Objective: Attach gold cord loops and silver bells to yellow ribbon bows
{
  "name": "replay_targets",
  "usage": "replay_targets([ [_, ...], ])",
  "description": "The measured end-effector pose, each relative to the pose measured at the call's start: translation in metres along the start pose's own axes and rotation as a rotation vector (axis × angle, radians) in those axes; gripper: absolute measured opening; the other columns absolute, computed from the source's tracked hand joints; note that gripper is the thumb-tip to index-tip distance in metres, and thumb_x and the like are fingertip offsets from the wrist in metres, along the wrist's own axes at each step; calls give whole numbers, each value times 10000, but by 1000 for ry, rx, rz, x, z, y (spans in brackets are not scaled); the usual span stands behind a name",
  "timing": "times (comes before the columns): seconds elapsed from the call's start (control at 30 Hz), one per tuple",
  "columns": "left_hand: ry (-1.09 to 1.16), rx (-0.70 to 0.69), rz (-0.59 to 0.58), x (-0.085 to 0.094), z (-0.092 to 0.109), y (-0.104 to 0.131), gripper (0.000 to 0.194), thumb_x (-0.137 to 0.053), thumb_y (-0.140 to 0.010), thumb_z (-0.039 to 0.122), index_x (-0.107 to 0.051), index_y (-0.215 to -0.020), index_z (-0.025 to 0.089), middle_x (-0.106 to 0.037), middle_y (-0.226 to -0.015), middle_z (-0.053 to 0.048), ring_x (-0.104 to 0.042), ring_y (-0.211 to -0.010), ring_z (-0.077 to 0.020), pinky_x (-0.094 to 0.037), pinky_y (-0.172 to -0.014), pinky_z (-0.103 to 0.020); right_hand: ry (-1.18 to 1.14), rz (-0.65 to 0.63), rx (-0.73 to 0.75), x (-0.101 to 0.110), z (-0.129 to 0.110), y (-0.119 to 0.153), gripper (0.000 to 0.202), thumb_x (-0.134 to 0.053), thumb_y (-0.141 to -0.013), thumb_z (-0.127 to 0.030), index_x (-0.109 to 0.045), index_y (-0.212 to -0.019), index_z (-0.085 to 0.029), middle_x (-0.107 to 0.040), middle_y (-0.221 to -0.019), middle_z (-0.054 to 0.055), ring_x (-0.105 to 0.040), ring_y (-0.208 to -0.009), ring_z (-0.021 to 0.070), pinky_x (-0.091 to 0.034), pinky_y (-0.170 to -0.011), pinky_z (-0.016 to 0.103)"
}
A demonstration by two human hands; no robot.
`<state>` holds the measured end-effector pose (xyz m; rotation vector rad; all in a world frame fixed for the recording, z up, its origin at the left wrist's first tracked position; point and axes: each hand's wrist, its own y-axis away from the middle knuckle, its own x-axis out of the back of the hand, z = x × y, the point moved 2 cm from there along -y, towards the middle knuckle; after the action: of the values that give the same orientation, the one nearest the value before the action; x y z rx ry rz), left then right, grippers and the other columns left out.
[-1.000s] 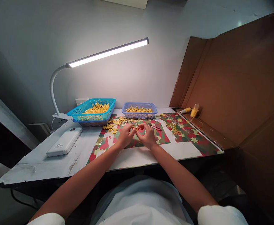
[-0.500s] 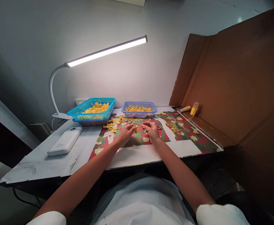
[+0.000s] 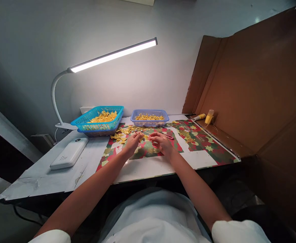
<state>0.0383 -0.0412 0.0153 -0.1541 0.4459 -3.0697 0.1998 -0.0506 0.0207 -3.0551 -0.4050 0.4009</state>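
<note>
Over the patterned mat (image 3: pixel 148 152), my left hand (image 3: pixel 134 141) pinches a small yellow ribbon piece with a small bell (image 3: pixel 144 139) hanging at it. My right hand (image 3: pixel 161 142) is just to the right, fingers curled together near the same piece; what its fingertips grip is too small to make out. A pink-handled tool (image 3: pixel 169 136) lies behind my right hand. Loose yellow ribbon pieces (image 3: pixel 119 136) lie behind and left of my left hand, with a few small round metal bells (image 3: pixel 136 131) beside them. Thin gold cords (image 3: pixel 188 137) rest on the mat at the right.
A turquoise basket (image 3: pixel 83 122) of yellow ribbons is stacked on a blue one; a purple-blue basket (image 3: pixel 150 124) stands at the back. A white power bank (image 3: pixel 69 153), a lamp (image 3: pixel 112 55), a cardboard panel (image 3: pixel 251 87) and a yellow bottle (image 3: pixel 209 116) surround the work area.
My hands have shifted slightly left. My right hand has turned and its fingers have curled differently, and more of the pink-handled tool shows behind it.
</note>
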Motion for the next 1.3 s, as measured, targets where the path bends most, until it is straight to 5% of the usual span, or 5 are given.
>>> replay_targets([
  [0.33,-7,-27,-16,0,0,-1,198,-503,-704,379,-494,-632,194,-463,-606,17,-408,-562,-122,-363,-543,-262,6,-40,69,3,4,-5,184,-663,-628,-303,-632,-779,-205,-661,-791,22,-560,-661,139,-430,-592,265],
  [0.5,-226,-169,-88,-2,3,4,273,-461,-780,397,-419,-590,205,-409,-560,30,-387,-553,-128,-341,-544,-258,352,213,539,4,-1,1,96,-621,-724,-322,-638,-727,-228,-636,-882,32,-583,-844,199,-460,-761,345],
  [0.6,-385,-301,-83,-4,3,7,285,-453,-817,359,-397,-582,208,-426,-573,21,-409,-590,-143,-342,-567,-264,695,236,767,-4,-3,9,71,-644,-779,-290,-690,-746,-248,-627,-937,37,-555,-940,223,-418,-880,393],
  [0.83,-583,-453,-73,-6,9,8,332,-467,-842,271,-303,-558,215,-397,-570,24,-394,-619,-158,-349,-649,-291,966,223,766,-7,7,4,122,-616,-856,-262,-737,-861,-272,-628,-1006,45,-520,-972,235,-372,-878,403],
  [1.3,-576,-393,-97,-6,5,8,342,-476,-843,301,-299,-564,212,-364,-567,32,-368,-603,-146,-296,-589,-271,1041,210,716,-8,11,0,100,-616,-811,-197,-695,-769,-241,-661,-979,39,-520,-971,248,-339,-834,404],
])
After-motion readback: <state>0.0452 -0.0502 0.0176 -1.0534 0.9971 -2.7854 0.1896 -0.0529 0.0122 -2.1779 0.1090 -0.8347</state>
